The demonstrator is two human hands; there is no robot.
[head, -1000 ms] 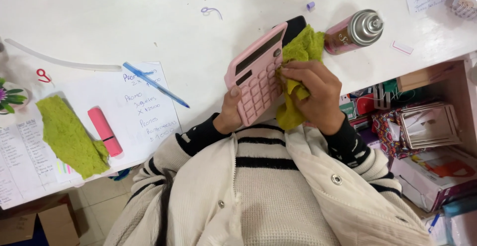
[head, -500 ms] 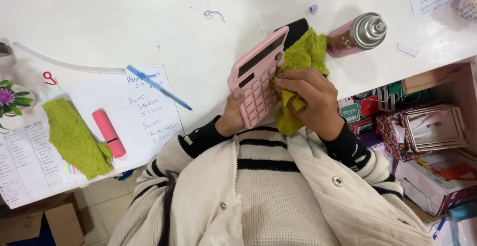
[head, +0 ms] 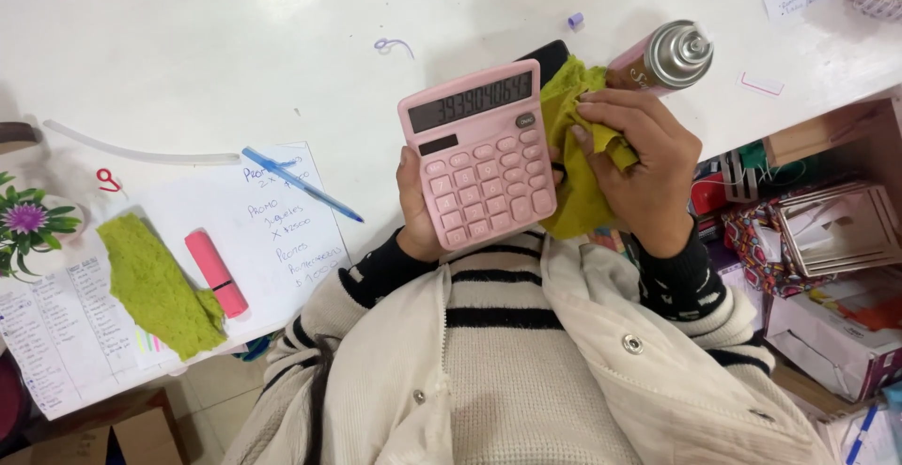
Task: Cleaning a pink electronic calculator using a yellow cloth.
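Calculator (head: 481,157), gripped from below by the left hand (head: 418,207), wants steady support while the right hand (head: 634,160), clutching the green cloth (head: 575,160), rubs its side gently.

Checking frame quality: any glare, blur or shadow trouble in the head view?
Head view: even, soft light; white table near blown out; pink calculator and right hand sharp, no motion blur; faint shadows only; slight wide-angle bend at edges.

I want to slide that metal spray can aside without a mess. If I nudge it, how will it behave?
The spray can lies on its side on the white table, so a nudge across its round body would probably make it roll. It sits near the table edge and might drop. Its smooth metal looks slippery, and it is probably stiff.
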